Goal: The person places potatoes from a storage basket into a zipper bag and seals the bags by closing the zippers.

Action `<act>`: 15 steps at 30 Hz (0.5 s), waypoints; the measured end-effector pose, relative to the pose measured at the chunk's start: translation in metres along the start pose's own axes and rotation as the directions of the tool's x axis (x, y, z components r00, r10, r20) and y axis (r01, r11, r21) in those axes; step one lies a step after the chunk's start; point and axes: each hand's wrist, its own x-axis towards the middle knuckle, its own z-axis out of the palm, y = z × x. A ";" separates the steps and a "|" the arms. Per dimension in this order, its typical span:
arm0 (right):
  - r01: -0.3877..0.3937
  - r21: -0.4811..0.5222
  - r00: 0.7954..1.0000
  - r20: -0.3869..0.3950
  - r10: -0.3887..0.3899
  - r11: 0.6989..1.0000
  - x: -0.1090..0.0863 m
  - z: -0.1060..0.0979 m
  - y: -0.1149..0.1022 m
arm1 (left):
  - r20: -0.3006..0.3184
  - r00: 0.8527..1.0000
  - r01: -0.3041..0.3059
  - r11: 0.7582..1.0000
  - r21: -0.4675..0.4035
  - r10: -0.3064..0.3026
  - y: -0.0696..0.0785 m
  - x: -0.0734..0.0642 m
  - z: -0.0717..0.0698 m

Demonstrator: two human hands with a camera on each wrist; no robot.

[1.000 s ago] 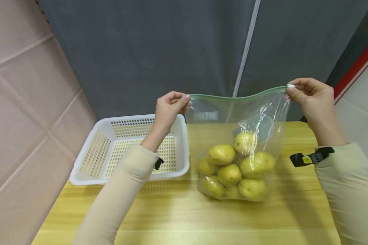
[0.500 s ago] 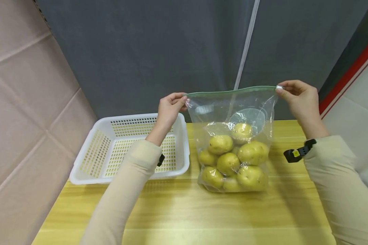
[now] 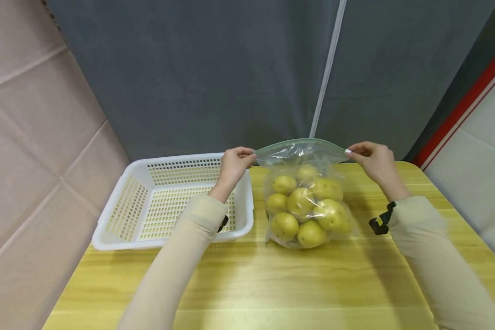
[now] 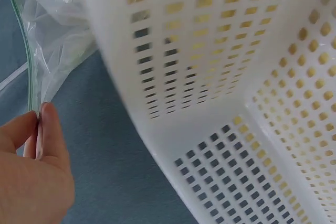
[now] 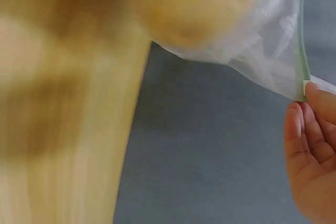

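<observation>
A clear zipper bag [image 3: 298, 158] with a green closure strip stands on the table, several yellow potatoes [image 3: 300, 204] inside it. My left hand [image 3: 234, 166] pinches the bag's left top corner between thumb and fingers, as the left wrist view also shows. At the right top corner, my right hand [image 3: 373, 160] pinches the strip's end by the small white slider [image 5: 306, 86]. Between the two hands the green strip [image 3: 313, 140] bows upward, and the bag's upper part folds over slackly.
A white perforated plastic basket [image 3: 148, 201] stands left of the bag, under my left forearm. The wooden table [image 3: 264, 284] ends at a grey curtain [image 3: 210, 82] behind. Pale padded walls [image 3: 37, 137] rise at the left and right.
Both hands have come down with the bag's top. The right hand has moved left, nearer to the left hand, so the stretched strip now bows and the bag sags lower.
</observation>
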 end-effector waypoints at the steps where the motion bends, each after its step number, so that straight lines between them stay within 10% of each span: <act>1: 0.001 -0.001 1.000 0.017 -0.001 1.000 0.000 0.004 0.001 | 0.002 1.000 0.008 1.000 0.006 -0.008 -0.002 0.000 0.001; 15: 0.011 0.012 0.996 0.090 -0.012 1.000 0.002 0.019 0.010 | 0.027 0.998 0.055 0.998 0.029 -0.056 -0.007 0.000 -0.003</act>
